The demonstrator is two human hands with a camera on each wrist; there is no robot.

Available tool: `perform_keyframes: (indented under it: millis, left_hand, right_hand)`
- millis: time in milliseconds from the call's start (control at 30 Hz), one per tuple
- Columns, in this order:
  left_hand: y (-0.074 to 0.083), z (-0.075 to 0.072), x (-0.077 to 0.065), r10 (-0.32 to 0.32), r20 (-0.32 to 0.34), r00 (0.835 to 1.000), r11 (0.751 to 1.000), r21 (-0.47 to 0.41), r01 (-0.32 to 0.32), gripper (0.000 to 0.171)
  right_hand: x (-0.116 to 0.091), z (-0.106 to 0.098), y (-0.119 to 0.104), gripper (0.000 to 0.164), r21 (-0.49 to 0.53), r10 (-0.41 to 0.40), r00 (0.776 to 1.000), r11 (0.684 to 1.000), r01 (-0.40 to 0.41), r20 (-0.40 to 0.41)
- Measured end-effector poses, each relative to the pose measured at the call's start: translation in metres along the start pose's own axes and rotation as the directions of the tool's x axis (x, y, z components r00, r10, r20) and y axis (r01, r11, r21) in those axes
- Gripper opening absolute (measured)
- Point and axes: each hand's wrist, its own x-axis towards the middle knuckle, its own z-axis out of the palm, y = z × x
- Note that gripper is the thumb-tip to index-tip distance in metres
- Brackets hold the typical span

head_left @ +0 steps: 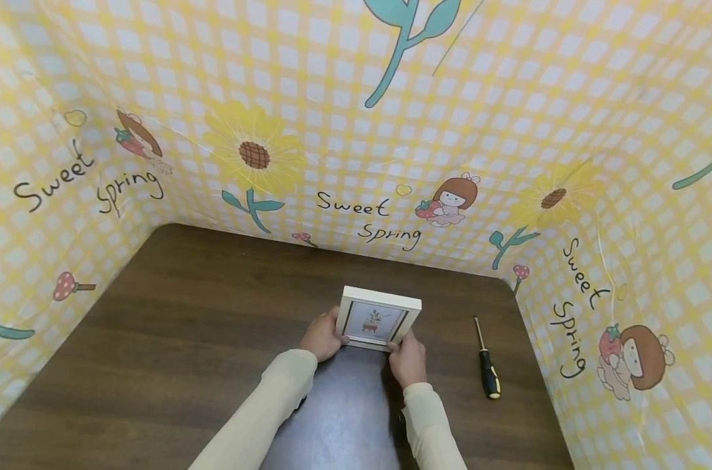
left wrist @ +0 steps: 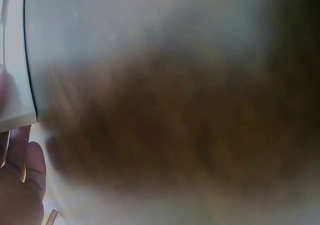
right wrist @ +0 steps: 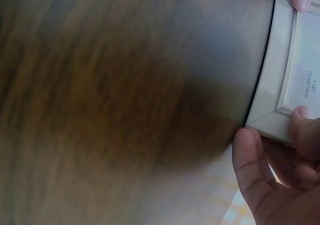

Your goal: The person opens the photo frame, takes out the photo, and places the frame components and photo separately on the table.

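Observation:
A cream-white picture frame (head_left: 384, 297) is tilted up over the dark wooden table, its front towards the head camera. Inside it shows a print (head_left: 373, 322) of a potted plant on a stand; the right wrist view shows small size lettering on it. My left hand (head_left: 322, 336) grips the frame's lower left corner, thumb on the front and fingers behind. At the lower right corner my right hand (head_left: 408, 359) holds it too, with the thumb (right wrist: 304, 130) on the front border and fingers around the edge. Most of the frame's back is hidden.
To the right of the hands lies a black and yellow screwdriver (head_left: 488, 375), its shaft pointing away. The brown table (head_left: 215, 313) is enclosed at the back and both sides by yellow checked cloth (head_left: 344, 143) printed with flowers and lettering.

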Motion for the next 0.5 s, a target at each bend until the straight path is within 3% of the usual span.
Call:
perform_keyframes:
  millis: [500]
  left_hand:
    - [-0.0011, 0.0032, -0.0045, 0.006, -0.025, 1.0, 0.998, -0.056, -0.008, 0.037]
  right_hand:
    - [0.0041, 0.0031, 0.0013, 0.018, 0.01, 0.023, 1.0, 1.0, -0.023, 0.003]
